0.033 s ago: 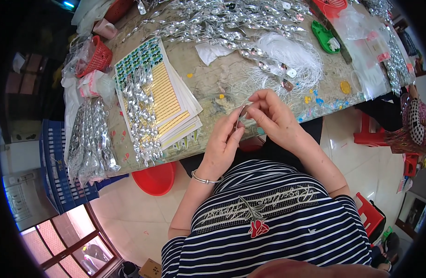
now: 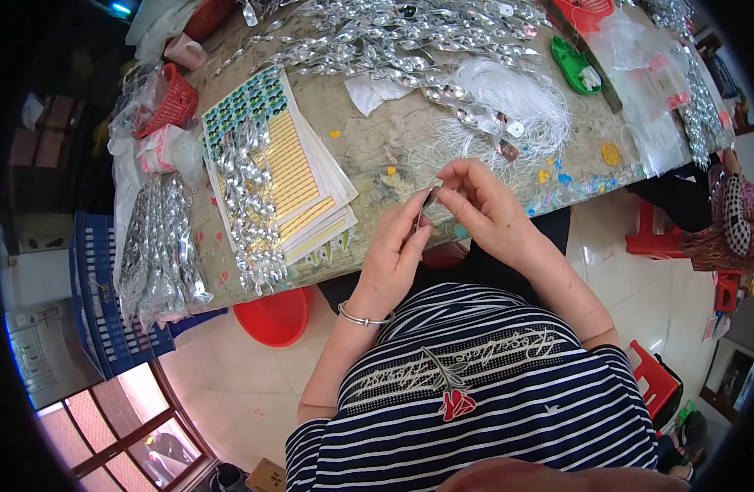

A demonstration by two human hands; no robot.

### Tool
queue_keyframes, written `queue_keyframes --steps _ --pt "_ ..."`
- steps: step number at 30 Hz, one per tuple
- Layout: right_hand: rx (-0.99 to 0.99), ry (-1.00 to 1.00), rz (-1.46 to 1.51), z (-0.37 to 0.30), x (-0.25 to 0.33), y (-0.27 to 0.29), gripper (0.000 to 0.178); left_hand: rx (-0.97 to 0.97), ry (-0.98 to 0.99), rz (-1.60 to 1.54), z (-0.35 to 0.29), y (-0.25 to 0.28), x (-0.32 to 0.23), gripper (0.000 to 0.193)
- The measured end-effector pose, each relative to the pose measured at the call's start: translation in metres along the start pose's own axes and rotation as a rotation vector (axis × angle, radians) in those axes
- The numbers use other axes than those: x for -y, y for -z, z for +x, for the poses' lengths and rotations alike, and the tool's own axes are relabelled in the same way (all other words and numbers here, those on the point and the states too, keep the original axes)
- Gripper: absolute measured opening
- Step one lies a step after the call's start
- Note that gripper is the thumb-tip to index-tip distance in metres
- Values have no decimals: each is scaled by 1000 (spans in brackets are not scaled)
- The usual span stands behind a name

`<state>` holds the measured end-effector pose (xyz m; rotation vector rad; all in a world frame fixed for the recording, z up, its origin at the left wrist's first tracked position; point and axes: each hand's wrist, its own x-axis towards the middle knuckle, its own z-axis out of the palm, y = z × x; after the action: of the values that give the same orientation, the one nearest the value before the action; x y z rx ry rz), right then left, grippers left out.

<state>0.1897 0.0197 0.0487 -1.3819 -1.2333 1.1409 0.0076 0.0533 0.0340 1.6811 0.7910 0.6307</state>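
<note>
Just past the table's near edge, my left hand (image 2: 397,246) pinches a small, thin, shiny silver-grey piece (image 2: 427,202) between thumb and fingers. The right hand (image 2: 485,209) has its thumb and forefinger closed at the upper end of the same piece. My fingers cover much of it, so its full shape is hidden. Beyond my right hand lies a loose heap of white thread (image 2: 516,94). Several twisted silver foil strips (image 2: 467,115) with small flat ends lie at that heap's left side and behind it.
At left, more twisted foil strips (image 2: 254,213) lie across stacked sticker sheets (image 2: 299,168). Red baskets (image 2: 170,100), a pink cup (image 2: 186,52) and a green dish (image 2: 574,66) stand on the table (image 2: 369,156). A red basin (image 2: 274,316) is below the edge. Another person sits far right.
The shiny piece has turned slightly between my fingers, showing a darker face. Both hands stay almost in place.
</note>
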Motion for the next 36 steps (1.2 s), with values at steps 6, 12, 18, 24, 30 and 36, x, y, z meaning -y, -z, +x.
queue_keyframes --steps 6,12,18,24,30,36 --pt "-64 180 -186 5 -3 4 7 29 -14 64 0 -2 1 45" --pt "-46 111 57 8 -6 7 7 84 105 -101 -7 3 -7 44" --pt "60 -43 244 5 -1 0 8 114 -79 -97 -5 7 10 39" --pt "76 113 37 3 -9 -10 9 -105 307 -336 2 -3 -6 16" --pt "94 154 -59 -1 -11 -11 10 -152 180 -308 -12 9 3 11" --pt "37 197 -351 6 -26 48 8 -251 254 -247 -29 33 18 12"
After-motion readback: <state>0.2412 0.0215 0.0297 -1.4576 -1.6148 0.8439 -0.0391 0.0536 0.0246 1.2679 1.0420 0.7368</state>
